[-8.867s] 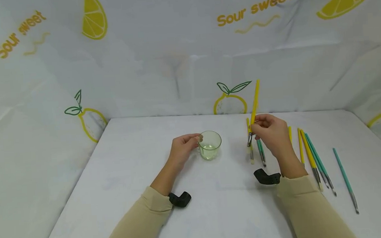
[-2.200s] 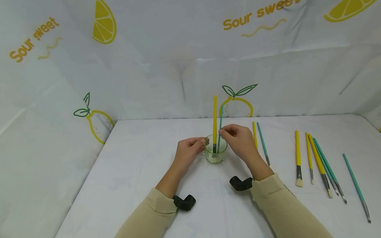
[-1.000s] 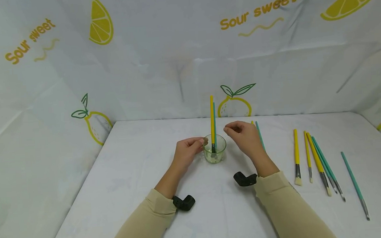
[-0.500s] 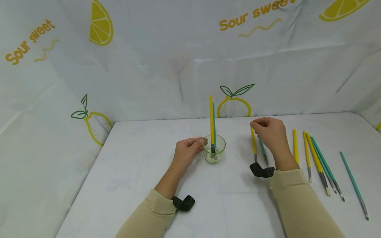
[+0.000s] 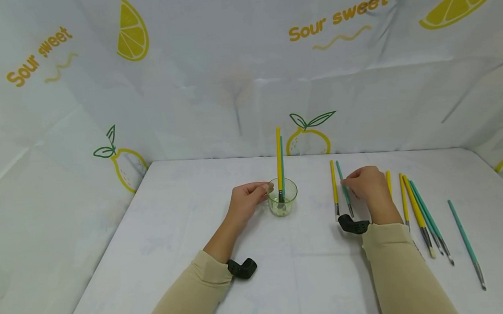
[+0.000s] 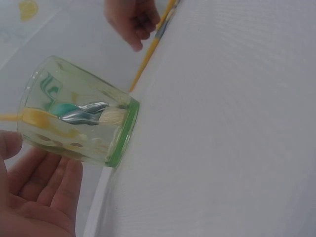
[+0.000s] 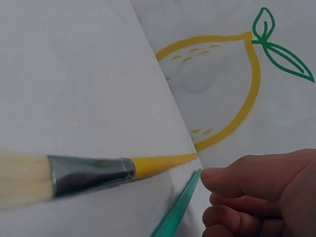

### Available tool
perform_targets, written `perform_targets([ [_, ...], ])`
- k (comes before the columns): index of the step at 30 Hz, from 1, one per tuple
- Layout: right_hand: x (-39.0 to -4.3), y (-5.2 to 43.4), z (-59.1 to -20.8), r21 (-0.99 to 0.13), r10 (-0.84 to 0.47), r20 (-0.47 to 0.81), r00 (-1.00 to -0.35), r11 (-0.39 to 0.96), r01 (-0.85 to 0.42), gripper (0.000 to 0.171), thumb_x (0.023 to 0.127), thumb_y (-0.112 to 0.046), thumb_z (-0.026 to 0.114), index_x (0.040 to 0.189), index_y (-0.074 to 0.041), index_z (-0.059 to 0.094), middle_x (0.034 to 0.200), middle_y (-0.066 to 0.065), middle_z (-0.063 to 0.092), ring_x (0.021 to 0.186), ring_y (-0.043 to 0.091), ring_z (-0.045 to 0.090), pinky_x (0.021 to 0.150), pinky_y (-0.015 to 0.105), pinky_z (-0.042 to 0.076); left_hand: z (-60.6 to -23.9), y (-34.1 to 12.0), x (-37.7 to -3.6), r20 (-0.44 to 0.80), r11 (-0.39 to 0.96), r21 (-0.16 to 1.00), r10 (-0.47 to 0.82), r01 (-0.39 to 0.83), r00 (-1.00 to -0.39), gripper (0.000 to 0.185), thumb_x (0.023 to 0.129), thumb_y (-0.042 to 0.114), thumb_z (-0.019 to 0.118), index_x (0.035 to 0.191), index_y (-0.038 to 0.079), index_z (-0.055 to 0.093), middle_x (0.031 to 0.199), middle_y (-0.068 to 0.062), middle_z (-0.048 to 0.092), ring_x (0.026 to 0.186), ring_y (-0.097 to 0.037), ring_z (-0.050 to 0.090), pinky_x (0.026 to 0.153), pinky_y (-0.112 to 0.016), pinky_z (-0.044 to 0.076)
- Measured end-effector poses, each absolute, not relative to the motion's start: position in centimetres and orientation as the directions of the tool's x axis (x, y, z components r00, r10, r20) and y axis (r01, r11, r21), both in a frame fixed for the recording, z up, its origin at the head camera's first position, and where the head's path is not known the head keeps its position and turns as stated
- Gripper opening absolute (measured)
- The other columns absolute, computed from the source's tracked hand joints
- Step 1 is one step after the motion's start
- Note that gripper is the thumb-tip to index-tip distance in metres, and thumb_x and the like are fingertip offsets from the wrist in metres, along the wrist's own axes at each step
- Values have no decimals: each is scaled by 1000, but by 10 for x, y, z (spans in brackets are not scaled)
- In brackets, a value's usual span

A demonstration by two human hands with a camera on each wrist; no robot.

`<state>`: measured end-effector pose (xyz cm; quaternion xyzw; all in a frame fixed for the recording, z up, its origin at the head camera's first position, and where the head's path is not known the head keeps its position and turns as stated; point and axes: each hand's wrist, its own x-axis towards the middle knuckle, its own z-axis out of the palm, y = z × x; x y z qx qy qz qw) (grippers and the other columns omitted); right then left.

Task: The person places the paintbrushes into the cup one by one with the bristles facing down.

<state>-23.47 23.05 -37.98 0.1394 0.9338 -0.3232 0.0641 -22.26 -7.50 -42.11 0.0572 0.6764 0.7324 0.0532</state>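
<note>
In the head view, my left hand [image 5: 245, 198] holds the side of a small clear green glass [image 5: 282, 208] near its rim, thumb and fingers against it. A yellow paintbrush [image 5: 279, 160] and a teal paintbrush [image 5: 282, 157] stand bristles-down in the glass; their heads show through its wall in the left wrist view. To the right, my right hand [image 5: 367, 183] reaches down at another teal paintbrush [image 5: 346, 194] lying on the table. In the right wrist view its thumb is at that brush's handle [image 7: 180, 207]; whether the fingers pinch it is hidden. Beside it lies a yellow paintbrush [image 5: 334, 185].
Right of my right arm lie several yellow and teal paintbrushes [image 5: 416, 209], some partly behind my wrist, and a lone teal paintbrush [image 5: 464, 235] farther right. The white table [image 5: 267, 271] meets a lemon-printed cloth [image 5: 195, 83] at its back edge.
A yellow and a teal paintbrush have gone into the glass since the earliest frame. My right hand let go, moved right and lowered to the teal brush. The left hand stays at the glass.
</note>
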Motion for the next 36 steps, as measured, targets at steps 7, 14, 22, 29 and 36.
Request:
perform_targets([
  [7, -233, 232, -384, -551, 186, -235, -954, 783, 288, 36, 88, -25, 70, 107, 6, 70, 107, 22, 66, 88, 28, 58, 69, 34, 51, -422, -75, -223, 19, -74, 997, 159, 7, -987, 27, 96, 14, 62, 113, -5, 70, 116, -15, 71, 109, -22, 69, 92, -28, 57],
  [14, -234, 232, -387, -545, 179, -241, -954, 788, 286, 32, 86, -22, 71, 103, 6, 70, 85, 12, 68, 71, 18, 59, 60, 26, 49, -422, -75, -223, 6, -68, 998, 155, -5, -988, 26, 96, 15, 62, 113, -4, 70, 115, -13, 72, 108, -20, 69, 92, -28, 58],
  [22, -235, 233, -388, -568, 183, -254, -950, 766, 299, 33, 87, -18, 67, 107, 8, 68, 90, 18, 68, 62, 14, 62, 56, 25, 52, -422, -75, -223, -14, -46, 999, 144, -21, -989, 26, 96, 17, 63, 112, -2, 71, 115, -11, 72, 109, -19, 68, 91, -27, 58],
  [29, -233, 230, -384, -576, 193, -161, -968, 778, 251, 37, 90, -24, 62, 111, 7, 68, 99, 21, 67, 72, 21, 62, 57, 26, 51, -423, -76, -224, -5, -60, 998, 149, -15, -989, 27, 96, 16, 63, 113, -3, 71, 116, -13, 72, 109, -20, 68, 92, -28, 58],
  [36, -229, 221, -370, -646, 203, 55, -978, 754, 120, 35, 90, -22, 61, 111, 4, 69, 107, 24, 69, 90, 33, 62, 65, 34, 54, -424, -76, -224, 17, -85, 996, 159, 3, -987, 28, 96, 14, 62, 114, -6, 69, 118, -18, 70, 112, -28, 67, 92, -29, 58],
])
